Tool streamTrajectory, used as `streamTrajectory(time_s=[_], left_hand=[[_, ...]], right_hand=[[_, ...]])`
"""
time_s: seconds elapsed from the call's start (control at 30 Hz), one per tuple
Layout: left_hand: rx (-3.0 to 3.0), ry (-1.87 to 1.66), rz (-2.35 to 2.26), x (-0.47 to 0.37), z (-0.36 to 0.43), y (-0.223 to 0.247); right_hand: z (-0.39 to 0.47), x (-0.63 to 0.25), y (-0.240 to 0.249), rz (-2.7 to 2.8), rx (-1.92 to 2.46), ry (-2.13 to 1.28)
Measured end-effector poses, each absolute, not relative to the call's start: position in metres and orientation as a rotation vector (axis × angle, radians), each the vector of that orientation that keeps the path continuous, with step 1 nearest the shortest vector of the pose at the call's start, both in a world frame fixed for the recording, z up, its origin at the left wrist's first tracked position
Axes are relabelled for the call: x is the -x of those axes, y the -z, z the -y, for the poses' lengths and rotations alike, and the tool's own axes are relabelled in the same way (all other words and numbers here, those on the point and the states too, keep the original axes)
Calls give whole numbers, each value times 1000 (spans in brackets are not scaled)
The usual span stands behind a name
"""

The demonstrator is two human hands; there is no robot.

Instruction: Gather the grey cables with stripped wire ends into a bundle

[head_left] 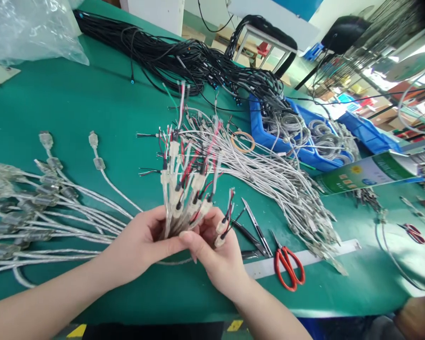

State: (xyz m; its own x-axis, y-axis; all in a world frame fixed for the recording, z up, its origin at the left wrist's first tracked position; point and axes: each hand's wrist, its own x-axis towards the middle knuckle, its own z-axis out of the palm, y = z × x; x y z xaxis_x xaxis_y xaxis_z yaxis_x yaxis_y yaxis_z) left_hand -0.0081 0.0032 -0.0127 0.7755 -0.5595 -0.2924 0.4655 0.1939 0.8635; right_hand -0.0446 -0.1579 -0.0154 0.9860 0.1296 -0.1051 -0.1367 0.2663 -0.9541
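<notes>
My left hand (143, 241) and my right hand (217, 255) meet at the front of the table, closed around one bundle of cables (184, 208). The bundle's ends point up and away from me, with pale sleeves and bare red, black and white wires fanning out. Two of these wire ends poke out apart from the rest beside my right fingers. From my left hand the clear-jacketed cables (81, 222) run left across the table, ending in connectors with clear lumps. Red-handled scissors (288, 267) lie to the right of my right hand, near tweezers (257, 226) and a dark-handled tool (248, 238).
A long pile of grey cables (269, 179) spreads behind and right of my hands. Farther back are black cables (156, 52) and a blue bin (304, 151) of coiled cables. A white ruler-like strip (347, 246) and a green box (371, 172) lie right. Another person's hand (418, 316) shows bottom right.
</notes>
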Motion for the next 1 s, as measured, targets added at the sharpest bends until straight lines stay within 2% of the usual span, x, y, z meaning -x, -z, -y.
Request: streamTrajectory(time_s=[0.17,0.37,1.0], left_hand=[[-1281,568,-41,6,-6,14],[-1231,518,-59,-2,-9,4],[-1309,551,-8,2,-11,6]], right_hand=[[155,42,12,-1,1177,-54],[157,38,13,99,992,-209],[154,43,13,18,1161,-275]])
